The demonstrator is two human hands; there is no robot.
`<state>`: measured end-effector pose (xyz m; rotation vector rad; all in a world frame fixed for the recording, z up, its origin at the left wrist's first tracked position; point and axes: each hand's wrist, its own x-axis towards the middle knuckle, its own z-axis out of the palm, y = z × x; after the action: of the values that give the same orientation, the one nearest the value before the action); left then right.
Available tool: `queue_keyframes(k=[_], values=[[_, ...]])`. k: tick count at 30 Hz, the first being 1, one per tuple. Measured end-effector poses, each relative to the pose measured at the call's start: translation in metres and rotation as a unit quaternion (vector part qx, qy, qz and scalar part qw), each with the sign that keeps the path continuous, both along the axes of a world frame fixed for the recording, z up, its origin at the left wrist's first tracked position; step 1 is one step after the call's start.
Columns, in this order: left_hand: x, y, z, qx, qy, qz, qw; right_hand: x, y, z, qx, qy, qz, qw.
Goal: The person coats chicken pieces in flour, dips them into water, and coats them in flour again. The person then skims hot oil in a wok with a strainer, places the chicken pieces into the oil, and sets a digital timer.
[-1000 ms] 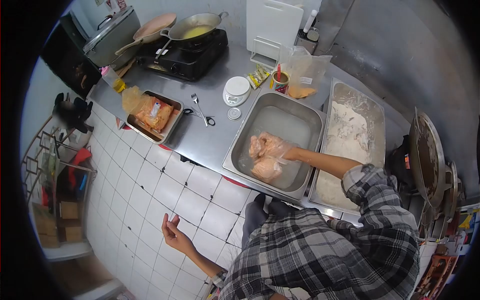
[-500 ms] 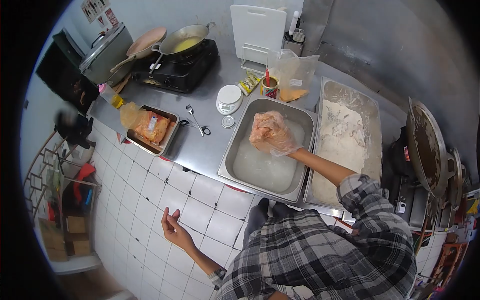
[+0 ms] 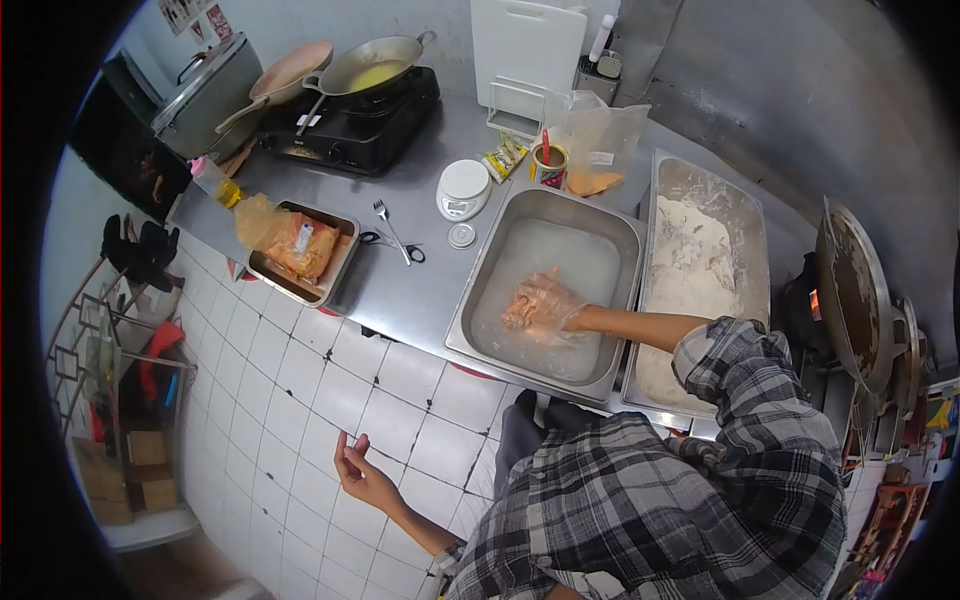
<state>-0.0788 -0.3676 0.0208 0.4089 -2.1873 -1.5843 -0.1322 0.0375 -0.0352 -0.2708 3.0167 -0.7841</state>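
Inside the deep steel basin (image 3: 488, 262), near its middle, I see the pale pink raw meat (image 3: 520, 310) partly under cloudy liquid. The right hand (image 3: 562, 312), in a clear, wrinkled plastic glove, reaches in from the right and touches it; glove, flesh and murky water blend, so I cannot tell whether the fingers are closed on it. Well apart from the basin, the left hand (image 3: 368, 482) is bare and hangs over the tiled floor (image 3: 300, 400), half open, with fingers loosely curled.

Just right of the basin I have a long metal tray (image 3: 752, 215) of powdery white flour (image 3: 690, 285), clumped and ridged at the far end, smoother nearer the arm. Beyond the basin's far rim are a round tin (image 3: 549, 168) with a red handle in it and a limp, see-through bag (image 3: 612, 130). To the left, on brushed metal, I make out a round-topped white scale (image 3: 464, 182), a flat round lid (image 3: 461, 236), a slim fork (image 3: 392, 230) and black-handled scissors (image 3: 416, 254). Farther left, a rectangular tray (image 3: 342, 268) holds a glossy orange package (image 3: 305, 248) with a label.
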Motion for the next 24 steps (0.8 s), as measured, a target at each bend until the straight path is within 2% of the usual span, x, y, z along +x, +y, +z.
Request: queue_keyframes(k=[1,2,3,4,5,7,10,12,24], values=[[-0.001,-0.001,-0.001,0.002,0.0,0.002,1.0,0.002,-0.004,0.016,0.007,-0.037,0.0,0.999],[-0.001,-0.002,-0.002,0.003,0.0,0.003,1.0,0.003,-0.002,0.013,-0.158,-0.075,-0.011,0.985],[-0.002,-0.002,-0.002,0.005,0.001,0.004,1.0,0.002,0.0,0.009,-0.319,-0.111,-0.018,0.941],[-0.003,-0.003,-0.002,0.001,0.0,0.002,1.0,0.002,0.002,0.005,-0.471,-0.142,-0.029,0.87],[-0.004,-0.004,-0.002,-0.004,0.001,0.001,1.0,0.003,0.007,0.002,-0.56,-0.17,-0.033,0.81],[-0.006,-0.006,-0.001,-0.011,0.005,-0.004,1.0,0.006,0.015,0.007,-0.65,-0.209,-0.038,0.73],[-0.01,-0.007,0.002,-0.018,0.014,-0.013,1.0,0.011,0.027,0.016,-0.675,-0.219,-0.052,0.703],[-0.012,-0.005,0.006,-0.028,0.012,-0.016,0.999,0.014,0.034,0.021,-0.672,-0.21,-0.062,0.707],[-0.03,0.025,0.016,-0.03,0.029,-0.082,0.996,0.003,0.054,0.052,-0.597,-0.094,-0.073,0.794]])
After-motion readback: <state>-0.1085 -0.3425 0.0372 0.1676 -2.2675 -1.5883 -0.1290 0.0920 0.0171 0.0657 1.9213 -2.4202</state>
